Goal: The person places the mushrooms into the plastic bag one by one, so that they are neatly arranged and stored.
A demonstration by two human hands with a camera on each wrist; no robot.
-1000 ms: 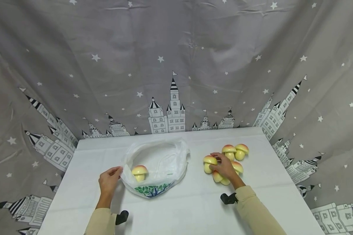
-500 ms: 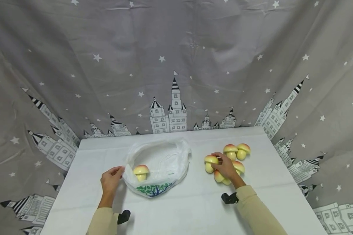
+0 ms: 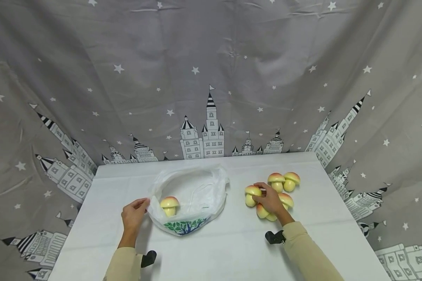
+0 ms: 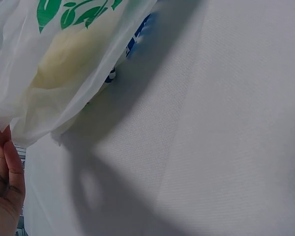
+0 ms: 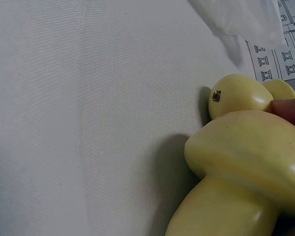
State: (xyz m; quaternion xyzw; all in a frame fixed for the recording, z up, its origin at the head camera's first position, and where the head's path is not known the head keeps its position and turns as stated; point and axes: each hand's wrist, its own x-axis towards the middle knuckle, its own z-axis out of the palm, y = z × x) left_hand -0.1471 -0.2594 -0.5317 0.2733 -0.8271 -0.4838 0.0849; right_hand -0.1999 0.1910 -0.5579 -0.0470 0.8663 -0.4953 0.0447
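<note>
One glossy mushroom (image 3: 252, 191), likely light, stiff and slippery, sits pinched in my right hand (image 3: 270, 200) toward the right edge of the worktop (image 3: 211, 257), best held under its cap; my left hand (image 3: 132, 214) pinches the flimsy-looking bag (image 3: 216, 197).

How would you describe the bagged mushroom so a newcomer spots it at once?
On the white table, find the white plastic bag. Inside its opening, near the left hand, is a red-topped yellow mushroom: the only one seen in there; the other mushrooms cluster by the right hand.
</note>
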